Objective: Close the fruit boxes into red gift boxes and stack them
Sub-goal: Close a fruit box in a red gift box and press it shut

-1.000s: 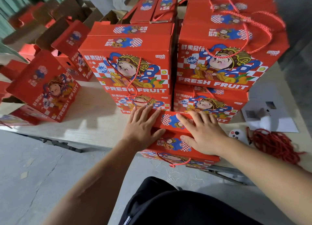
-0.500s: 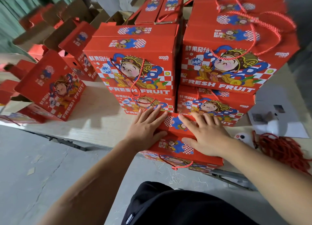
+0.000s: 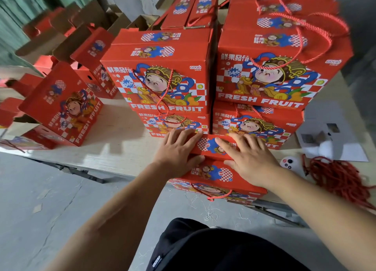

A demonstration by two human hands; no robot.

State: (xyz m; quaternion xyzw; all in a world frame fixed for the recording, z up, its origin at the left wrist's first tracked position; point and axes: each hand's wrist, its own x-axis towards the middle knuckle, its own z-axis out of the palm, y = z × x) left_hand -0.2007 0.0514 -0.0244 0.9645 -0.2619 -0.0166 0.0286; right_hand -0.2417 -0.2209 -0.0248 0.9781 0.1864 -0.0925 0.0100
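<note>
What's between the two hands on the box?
In the head view, between the left hand and right hand lies only the box's bare printed red lid.

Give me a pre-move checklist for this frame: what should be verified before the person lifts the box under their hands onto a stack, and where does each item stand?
1. Top flaps of the front box lie flat: ok, both look level.
2. Both hands on the lid: ok, left hand and right hand press flat with straight fingers.
3. Flaps locked together: cannot tell, the hands cover the seam.
4. Rope handle free: ok, it hangs loose over the front face.
5. Stacks behind are steady: the left stack looks square; the right stack has its top box sitting askew, so not ok.
6. Box fully on the table: not ok, it overhangs the front edge.
</note>
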